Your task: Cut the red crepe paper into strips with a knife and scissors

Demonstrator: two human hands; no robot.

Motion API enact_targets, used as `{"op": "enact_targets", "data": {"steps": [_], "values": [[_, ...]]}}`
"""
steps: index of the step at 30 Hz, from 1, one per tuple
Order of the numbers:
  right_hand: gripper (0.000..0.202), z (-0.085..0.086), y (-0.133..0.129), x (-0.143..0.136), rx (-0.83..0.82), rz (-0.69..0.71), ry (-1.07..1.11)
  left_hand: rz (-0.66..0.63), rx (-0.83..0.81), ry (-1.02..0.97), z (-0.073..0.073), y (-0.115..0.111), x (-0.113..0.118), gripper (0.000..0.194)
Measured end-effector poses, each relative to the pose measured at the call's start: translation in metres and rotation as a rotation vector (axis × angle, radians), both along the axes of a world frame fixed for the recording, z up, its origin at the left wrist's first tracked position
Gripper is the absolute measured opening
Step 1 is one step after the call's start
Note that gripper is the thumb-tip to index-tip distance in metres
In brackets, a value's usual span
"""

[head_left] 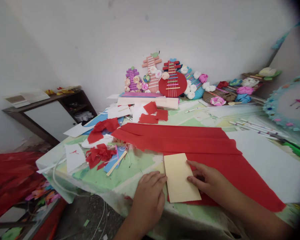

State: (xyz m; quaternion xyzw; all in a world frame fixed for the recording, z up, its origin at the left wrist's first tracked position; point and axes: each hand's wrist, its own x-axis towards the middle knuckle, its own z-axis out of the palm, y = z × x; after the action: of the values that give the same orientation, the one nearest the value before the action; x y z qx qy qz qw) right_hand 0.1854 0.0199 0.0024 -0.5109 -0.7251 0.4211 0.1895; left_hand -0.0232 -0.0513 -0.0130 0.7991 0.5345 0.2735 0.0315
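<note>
A cream rectangular card [182, 180] lies on a large red sheet [215, 166] near the table's front edge. My left hand [150, 196] rests at the card's left edge, its fingers close together and their tips touching that side. At the right edge, my right hand [207, 180] holds the card between the thumb and the fingers; some fingertips are hidden beneath or behind others. The red sheet spreads behind the card and to its right, with a folded strip along its far side.
Red scraps [100, 155] and blue strips [115, 161] lie at left. Decorated paper instruments [173, 83] stand along the wall. White paper [267, 163], rolled sticks [257, 128] and a green-handled tool [296, 151] are at right. A low cabinet [50, 116] stands far left.
</note>
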Motion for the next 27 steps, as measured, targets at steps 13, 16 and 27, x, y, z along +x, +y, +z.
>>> {"op": "enact_targets", "data": {"steps": [13, 16, 27], "values": [[0.048, -0.0003, 0.0004, 0.0017, 0.035, 0.034, -0.049, -0.011, 0.011, -0.022, 0.0023, 0.0007, 0.0009, 0.038], [0.048, -0.0002, 0.0001, 0.0011, 0.038, 0.020, -0.036, -0.012, 0.013, -0.030, 0.0027, 0.0006, 0.0003, 0.036], [0.049, -0.0020, 0.0003, 0.0019, 0.060, 0.022, -0.035, -0.018, -0.010, -0.075, 0.0071, 0.0001, 0.0005, 0.031]]}}
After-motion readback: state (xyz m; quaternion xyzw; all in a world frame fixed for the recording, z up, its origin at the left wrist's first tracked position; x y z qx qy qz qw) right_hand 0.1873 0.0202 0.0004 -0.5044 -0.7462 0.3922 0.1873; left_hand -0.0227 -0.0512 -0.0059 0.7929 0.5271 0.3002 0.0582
